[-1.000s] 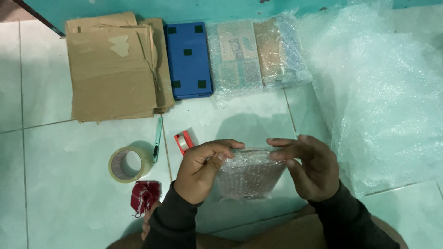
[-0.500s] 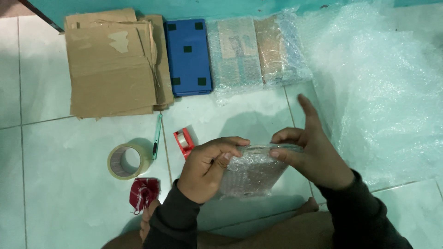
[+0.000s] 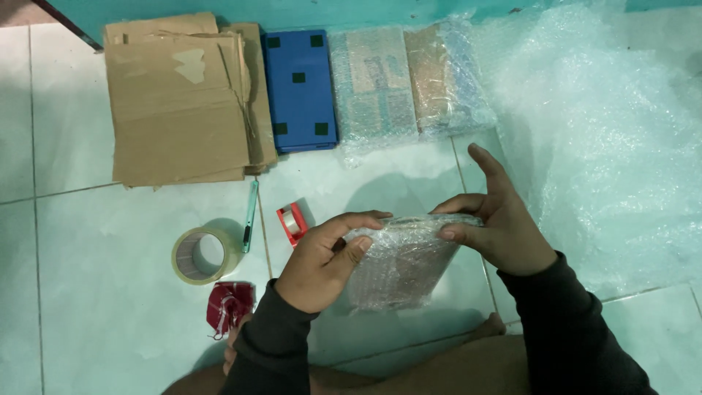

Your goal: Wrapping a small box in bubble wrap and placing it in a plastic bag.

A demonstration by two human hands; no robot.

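A flat package wrapped in bubble wrap (image 3: 398, 267) is held upright over the tiled floor, between both hands. My left hand (image 3: 322, 260) grips its left edge, thumb and fingers pinching the top corner. My right hand (image 3: 497, 223) holds the top right edge, with the index finger stretched out and up. Both sleeves are dark.
Flattened cardboard (image 3: 179, 102) lies at the far left, a blue flat box (image 3: 300, 88) beside it, then two bubble-wrapped parcels (image 3: 409, 84). A big sheet of bubble wrap (image 3: 607, 139) covers the right. A tape roll (image 3: 197, 256), green cutter (image 3: 251, 216), small red tape dispenser (image 3: 292, 223) and red cloth (image 3: 228, 307) lie left.
The package has shifted slightly left and tilted. My right hand moved along its top edge and raised its index finger; my left hand keeps its grip.
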